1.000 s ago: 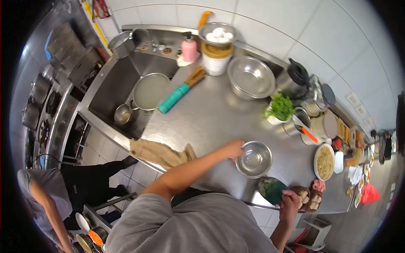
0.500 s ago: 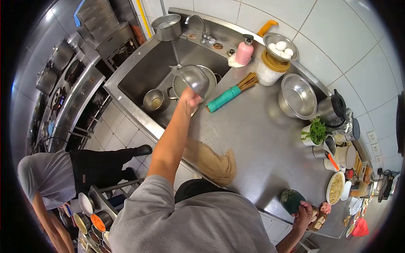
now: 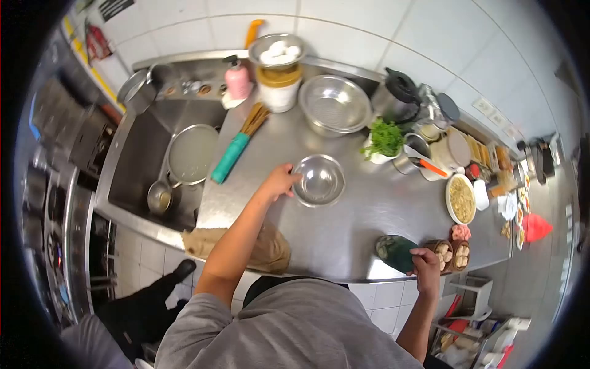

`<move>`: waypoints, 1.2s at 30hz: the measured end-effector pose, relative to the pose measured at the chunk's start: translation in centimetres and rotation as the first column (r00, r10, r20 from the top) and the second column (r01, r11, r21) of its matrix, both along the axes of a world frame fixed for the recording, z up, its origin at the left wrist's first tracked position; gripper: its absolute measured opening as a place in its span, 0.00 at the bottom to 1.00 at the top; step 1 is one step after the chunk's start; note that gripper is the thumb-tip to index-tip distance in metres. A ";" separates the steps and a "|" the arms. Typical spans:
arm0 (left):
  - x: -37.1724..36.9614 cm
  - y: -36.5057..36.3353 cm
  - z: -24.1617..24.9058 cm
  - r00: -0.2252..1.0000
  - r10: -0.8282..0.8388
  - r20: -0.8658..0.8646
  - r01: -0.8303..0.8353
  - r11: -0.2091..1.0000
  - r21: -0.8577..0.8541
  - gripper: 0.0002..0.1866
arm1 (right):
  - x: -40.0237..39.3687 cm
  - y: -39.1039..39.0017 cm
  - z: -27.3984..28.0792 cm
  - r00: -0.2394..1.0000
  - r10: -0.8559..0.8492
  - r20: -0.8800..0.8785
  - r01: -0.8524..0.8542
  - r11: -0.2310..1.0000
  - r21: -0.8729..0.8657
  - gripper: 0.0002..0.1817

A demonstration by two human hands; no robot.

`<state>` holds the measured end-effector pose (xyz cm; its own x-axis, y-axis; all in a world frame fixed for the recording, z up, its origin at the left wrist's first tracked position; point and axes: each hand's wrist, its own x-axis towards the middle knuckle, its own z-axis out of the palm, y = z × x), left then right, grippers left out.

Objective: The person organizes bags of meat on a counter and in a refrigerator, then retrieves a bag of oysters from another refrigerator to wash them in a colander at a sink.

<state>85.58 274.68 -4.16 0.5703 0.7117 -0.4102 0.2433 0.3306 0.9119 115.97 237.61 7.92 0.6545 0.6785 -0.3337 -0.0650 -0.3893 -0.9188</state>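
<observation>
My left hand (image 3: pixel 283 182) grips the near-left rim of a small shiny metal bowl (image 3: pixel 319 179). The bowl is upright, low over the middle of the steel counter, and holds no food. At the lower right, my right hand (image 3: pixel 425 265) has its fingers closed on the edge of a dark green round dish (image 3: pixel 395 253) by the counter's front edge. Just right of that hand sit two small round steamer baskets (image 3: pixel 441 255) with pale pieces in them. A tan cloth (image 3: pixel 264 249) lies below my left forearm.
The sink (image 3: pixel 132 157) at left holds a wide pot (image 3: pixel 193 154) of cloudy liquid and a small metal bowl (image 3: pixel 161 197). A teal-wrapped stick brush (image 3: pixel 236 150), large metal bowl (image 3: pixel 335 104), herbs (image 3: pixel 384 138) and oval dish (image 3: pixel 461 198) stand on the counter. Another person's legs (image 3: pixel 141 307) show lower left.
My left hand has brought the metal bowl from over the sink rightward to the counter, turning it upright. My right hand stays by the green dish. The view has swung right.
</observation>
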 end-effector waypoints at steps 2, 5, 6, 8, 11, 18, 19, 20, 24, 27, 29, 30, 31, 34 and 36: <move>2.5 0.4 1.7 0.994 -0.078 -0.079 0.083 0.995 0.056 0.29 | 0.5 0.1 -0.1 1.000 0.019 -0.013 -0.019 1.000 0.017 0.08; 5.4 3.3 4.6 0.963 0.269 -0.018 -0.264 0.954 0.144 0.41 | 1.1 -0.3 -0.3 0.998 0.041 -0.056 -0.040 0.999 0.016 0.07; 6.5 5.5 5.6 0.904 0.426 0.034 -0.422 0.877 0.228 0.43 | 1.5 -0.5 -0.5 0.995 0.061 -0.077 -0.060 0.998 0.018 0.07; 8.5 9.7 7.2 0.828 0.560 -0.025 -0.468 0.716 0.518 0.46 | 1.5 -0.6 -0.2 0.993 0.076 -0.085 -0.075 0.997 0.012 0.07; 10.8 14.3 7.8 0.774 0.592 -0.224 -0.350 0.694 0.629 0.38 | 2.5 -0.9 0.0 0.989 0.114 -0.091 -0.112 0.993 0.022 0.06; 9.3 18.1 10.2 0.656 0.529 -0.539 0.087 0.656 0.750 0.19 | 5.0 -2.1 -0.6 0.980 0.140 -0.142 -0.137 0.990 0.026 0.06; 8.7 18.0 10.5 0.651 0.531 -0.543 0.095 0.652 0.752 0.19 | 5.5 -2.1 -0.7 0.976 0.162 -0.148 -0.157 0.987 0.045 0.06; 8.2 17.9 10.8 0.631 0.574 -0.522 0.101 0.607 0.788 0.19 | 6.0 -2.1 -0.7 0.971 0.184 -0.153 -0.176 0.982 0.062 0.05; 5.5 17.4 12.7 0.697 0.572 -0.431 -0.001 0.603 0.798 0.18 | 7.4 -1.6 -1.2 0.965 0.221 -0.138 -0.215 0.975 0.055 0.05; 3.9 16.9 13.5 0.808 0.521 -0.276 -0.301 0.767 0.567 0.15 | 7.7 -1.0 -0.9 0.946 0.278 -0.167 -0.272 0.961 0.056 0.05; 3.8 15.3 14.6 0.841 0.526 -0.124 -0.420 0.781 0.462 0.15 | 7.6 -0.4 -0.5 0.944 0.296 -0.143 -0.293 0.955 0.043 0.05; 3.7 14.8 15.0 0.840 0.529 -0.122 -0.425 0.780 0.459 0.15 | 7.6 -0.2 -0.4 0.936 0.323 -0.141 -0.320 0.946 0.043 0.06; 3.4 14.8 14.9 0.844 0.525 -0.111 -0.440 0.795 0.417 0.16 | 7.6 -0.1 -0.3 0.927 0.349 -0.138 -0.347 0.937 0.043 0.06; 2.8 15.7 12.8 0.849 0.521 -0.088 -0.465 0.816 0.343 0.17 | 7.4 0.1 -0.1 0.909 0.391 -0.146 -0.389 0.920 0.042 0.06; 2.8 15.6 11.9 0.852 0.518 -0.078 -0.473 0.825 0.311 0.18 | 7.0 0.3 0.7 0.894 0.425 -0.141 -0.426 0.904 0.021 0.06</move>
